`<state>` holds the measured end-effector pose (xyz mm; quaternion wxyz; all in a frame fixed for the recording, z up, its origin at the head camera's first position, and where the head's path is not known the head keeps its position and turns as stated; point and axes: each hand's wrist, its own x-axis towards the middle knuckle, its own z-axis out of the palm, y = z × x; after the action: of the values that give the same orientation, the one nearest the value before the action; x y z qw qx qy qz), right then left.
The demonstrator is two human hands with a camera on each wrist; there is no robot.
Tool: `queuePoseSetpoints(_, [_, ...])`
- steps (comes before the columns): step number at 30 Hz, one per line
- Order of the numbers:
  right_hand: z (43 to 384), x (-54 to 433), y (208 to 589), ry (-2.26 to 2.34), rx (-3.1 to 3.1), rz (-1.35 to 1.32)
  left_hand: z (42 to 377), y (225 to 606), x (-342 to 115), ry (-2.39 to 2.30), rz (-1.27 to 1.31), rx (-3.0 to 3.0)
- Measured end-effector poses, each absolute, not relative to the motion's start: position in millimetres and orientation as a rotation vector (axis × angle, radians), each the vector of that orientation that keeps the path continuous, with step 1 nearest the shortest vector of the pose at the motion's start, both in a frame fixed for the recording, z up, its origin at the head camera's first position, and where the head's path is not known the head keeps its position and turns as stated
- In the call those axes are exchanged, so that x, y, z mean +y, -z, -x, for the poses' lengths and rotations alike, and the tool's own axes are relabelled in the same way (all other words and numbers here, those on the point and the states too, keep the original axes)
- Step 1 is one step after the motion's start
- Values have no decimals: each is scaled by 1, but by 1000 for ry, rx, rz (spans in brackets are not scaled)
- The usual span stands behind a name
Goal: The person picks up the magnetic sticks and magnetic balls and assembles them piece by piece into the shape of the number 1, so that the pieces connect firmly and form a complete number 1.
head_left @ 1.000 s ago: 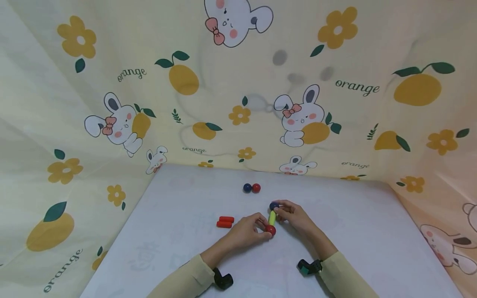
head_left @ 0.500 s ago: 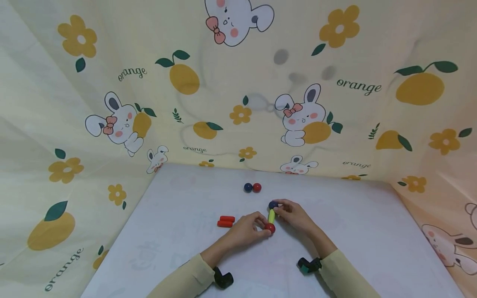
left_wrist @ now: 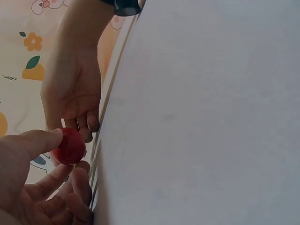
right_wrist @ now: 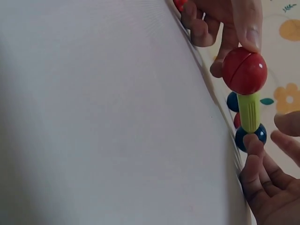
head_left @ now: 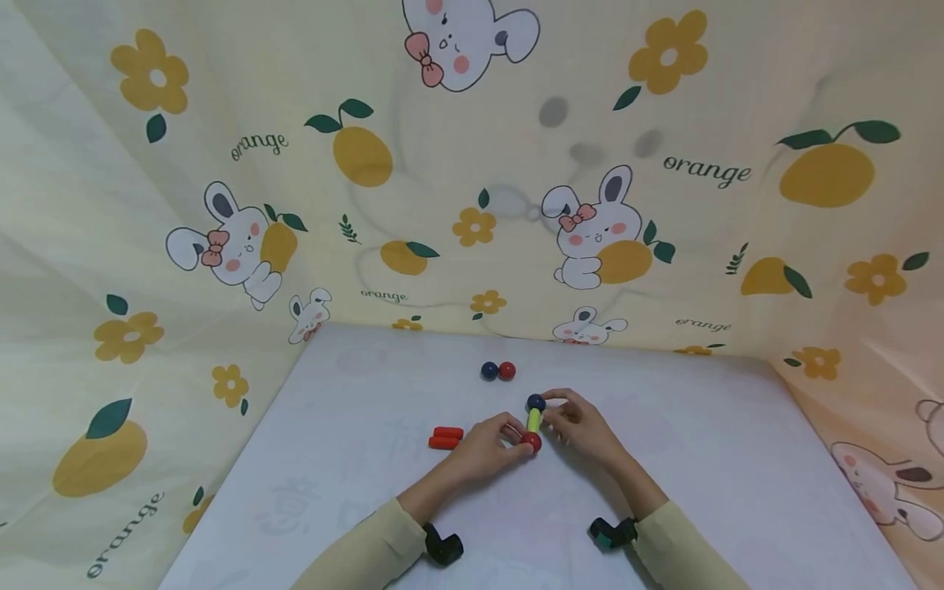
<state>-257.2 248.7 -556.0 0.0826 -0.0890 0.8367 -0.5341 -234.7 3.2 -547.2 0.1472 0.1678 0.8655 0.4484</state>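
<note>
- At far left and behind: printed cloth (head_left: 81, 254), thin and softly creased, around a smooth, dull white table (head_left: 354, 393).
- Then two red bars (head_left: 444, 443), short and round-ended, lying side by side just beside the left hand.
- Left hand (head_left: 487, 448): thumb and fingers clamped on the near red ball (head_left: 533, 442). For good steadying, probably best to pinch firmly without twisting, with this end as the anchor.
- Farther back on the table: far blue ball (head_left: 490, 371) and far red ball (head_left: 507, 371), side by side, round and shiny.
- Between the hands, end to end in one line: near red ball closest to the body, green bar (head_left: 533, 421) in the middle, near blue ball (head_left: 536, 402) farthest. Glossy balls, a fine groove across the red; slim bar, ribbed lengthwise. Plastic or painted wood: cannot tell.
- For sound joints, likely wise to line up the bar with both ball centres and press along its length, never sideways.
- Right hand (head_left: 580, 424): thumb and forefinger apart beside the near blue ball, no pinch visible; fingertip contact uncertain. Before any full letting go, better to test the joint with a light tug.
</note>
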Motion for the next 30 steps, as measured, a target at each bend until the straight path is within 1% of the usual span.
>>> queuePoseSetpoints(10, [249,251,555,1539,2485,305,242,547,4,-1309,-468,2492])
queuePoseSetpoints(20, [246,255,557,1516,2423,475,246,548,8,-1352,-468,2502])
queuePoseSetpoints(30, [242,255,552,1515,2391,522,251,550,11,-1379,-460,2484])
